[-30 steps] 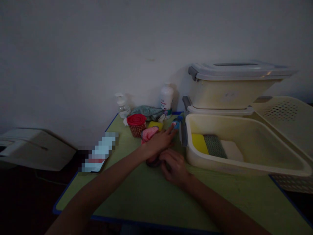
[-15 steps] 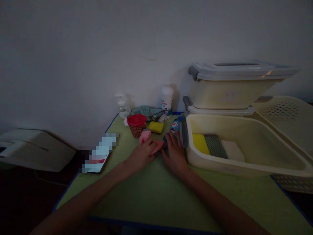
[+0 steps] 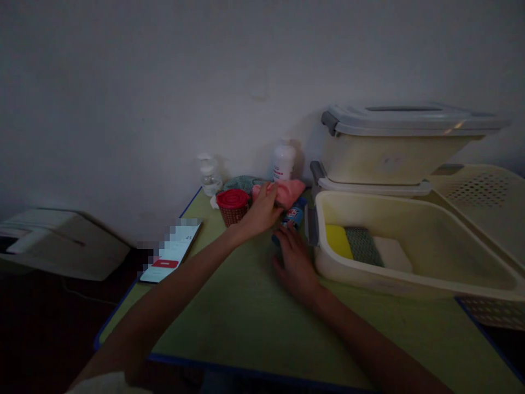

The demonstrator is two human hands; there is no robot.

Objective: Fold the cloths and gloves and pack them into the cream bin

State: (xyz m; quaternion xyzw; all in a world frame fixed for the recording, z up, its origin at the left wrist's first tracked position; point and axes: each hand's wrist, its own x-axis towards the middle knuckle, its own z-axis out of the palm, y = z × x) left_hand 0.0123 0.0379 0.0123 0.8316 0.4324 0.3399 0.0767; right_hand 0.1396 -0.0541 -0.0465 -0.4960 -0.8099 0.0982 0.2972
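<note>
My left hand (image 3: 262,210) is closed on a bunched pink cloth (image 3: 290,191), above the back of the table in front of a white bottle (image 3: 284,161). A blue bottle (image 3: 293,215) with a printed label lies on the table, partly covered by my fingers. My right hand (image 3: 294,262) is curled over its near end. Left of my left hand stands a red-lidded woven-pattern cup (image 3: 233,207). Behind it lies a grey-green cloth (image 3: 244,184). The yellow sponge near the cup is hidden now.
An open cream bin (image 3: 426,282) on the right holds a yellow sponge (image 3: 338,241), a dark mesh pad (image 3: 364,247) and a white block (image 3: 392,254). Lidded bins (image 3: 394,158) stand behind it. A phone (image 3: 172,254) lies at the left edge. A pump bottle (image 3: 210,178) stands at the back.
My left hand has lifted the pink cloth away from the table front, moving back and right towards the white bottle. My right hand has stayed by the blue bottle, its fingers more curled.
</note>
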